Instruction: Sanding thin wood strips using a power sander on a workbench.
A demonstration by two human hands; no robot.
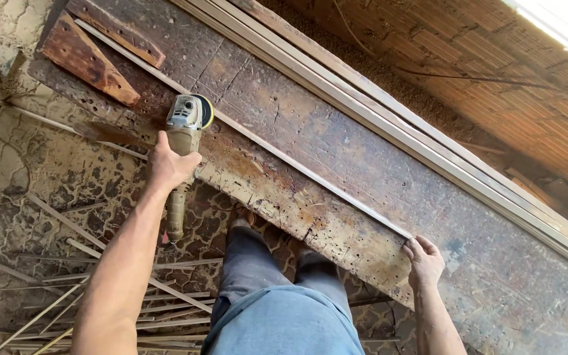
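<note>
Grey trousers (264,283) fill the nearest part of the view, the person standing on cracked, dried mud (8,184) littered with thin offcut strips (100,302).

1. Left hand (169,164): fingers wrapped tight around the body of an angle grinder (182,154), gripped just behind the head. The grip sits close to the disc end, which in my judgement gives firmer control of the tool where it meets the work. The grinder's handle trails back toward the person, off the bench edge.

2. Right hand (422,261): fingers curled and pressed together over the near end of a long thin wooden strip (297,167), thumb side down on the bench. It appears to pin the strip so it cannot shift or chatter.

3. The strip lies flat along a worn, stained workbench top (363,158), running diagonally from the right hand up past the grinder head (195,110), which rests on or just at the strip. Whether the disc is turning I cannot tell.

4. Further off, 2 reddish wood blocks (87,59) lie on the bench's far-left end, apart from the strip.

5. Beyond the bench, several long pale battens (389,112) are stacked side by side along its far edge, against a brick wall (494,85).
</note>
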